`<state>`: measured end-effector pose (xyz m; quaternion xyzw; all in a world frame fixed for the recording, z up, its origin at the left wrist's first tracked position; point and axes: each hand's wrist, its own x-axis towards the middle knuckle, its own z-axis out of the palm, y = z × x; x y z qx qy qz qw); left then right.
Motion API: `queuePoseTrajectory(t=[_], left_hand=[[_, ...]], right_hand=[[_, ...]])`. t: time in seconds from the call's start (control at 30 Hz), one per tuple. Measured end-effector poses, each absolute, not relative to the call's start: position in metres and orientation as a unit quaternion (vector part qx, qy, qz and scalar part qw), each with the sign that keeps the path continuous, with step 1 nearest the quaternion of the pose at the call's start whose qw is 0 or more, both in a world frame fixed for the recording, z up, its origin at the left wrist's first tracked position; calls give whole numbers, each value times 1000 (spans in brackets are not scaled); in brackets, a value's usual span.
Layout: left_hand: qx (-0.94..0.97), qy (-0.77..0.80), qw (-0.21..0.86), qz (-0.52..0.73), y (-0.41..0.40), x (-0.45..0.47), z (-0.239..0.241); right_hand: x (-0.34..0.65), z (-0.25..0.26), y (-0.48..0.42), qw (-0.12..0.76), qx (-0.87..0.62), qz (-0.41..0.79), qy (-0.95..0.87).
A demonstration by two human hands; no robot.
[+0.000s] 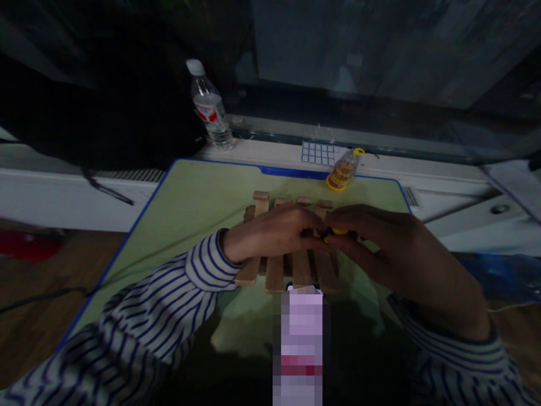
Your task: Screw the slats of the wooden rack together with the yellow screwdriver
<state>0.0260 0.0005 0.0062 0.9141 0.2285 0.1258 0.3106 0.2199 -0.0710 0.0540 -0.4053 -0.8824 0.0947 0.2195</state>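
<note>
My right hand (384, 239) is closed in a pinch on a small yellow-and-black object (338, 230); its kind is mostly hidden by the fingers. From the other side, my left hand (279, 230) reaches across with its fingertips closed at the dark end of the same object. Below both hands lies a wooden slatted piece (275, 276), made of several light-brown strips side by side with gaps between them. Small blocks sit at the far ends of its strips. My left forearm and hand cover its middle.
The pale green table (203, 192) has a blue edge. A clear container with yellow ends (343, 170) stands at its far side. Behind, a water bottle (211, 113) and a blue-grid sheet (318, 153) are on the white sill. A pixelated pale area (302, 338) is nearest me.
</note>
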Motion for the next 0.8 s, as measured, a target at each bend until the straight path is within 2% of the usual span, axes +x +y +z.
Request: queuePoseTrajectory(t=[0.5,0.8], left_hand=[[887,212,396,113,2,23,7],[895,200,386,103,5,23,3]], right_hand=[[221,56,-73,230,-407,96,-879],[219,55,-72,213,-415,72,-882]])
